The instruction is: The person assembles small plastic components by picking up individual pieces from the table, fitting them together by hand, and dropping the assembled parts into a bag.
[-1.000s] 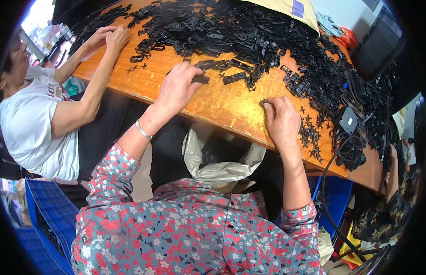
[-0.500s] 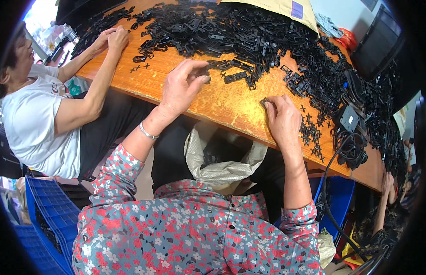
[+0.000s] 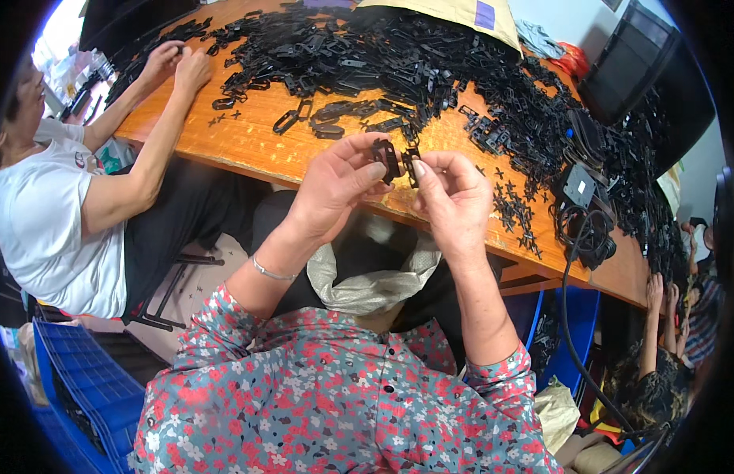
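Just above the near edge of the wooden table, my two hands meet. My left hand (image 3: 333, 183) pinches a black plastic frame-like part (image 3: 388, 163) between thumb and fingers. Close beside it, my right hand (image 3: 455, 192) grips another small black plastic part (image 3: 412, 166); its exact shape is partly covered by my thumb. Whether the two parts touch is hard to tell. A large heap of similar black plastic parts (image 3: 343, 55) spreads over the table beyond my hands, and a few loose frames (image 3: 292, 118) lie at its near side.
Small black cross-shaped pieces (image 3: 518, 212) are scattered on the table (image 3: 165, 118) at my right, near a grey-labelled black device (image 3: 578, 186) with cables. An open pale sack (image 3: 367, 294) hangs below the table edge. At left, a co-worker's hands (image 3: 185, 67) handle something small. Blue crates (image 3: 98, 379) stand lower left.
My hands have come together from apart. The left now holds a black frame part up, and my right has moved left and up to meet it. The view has shifted slightly.
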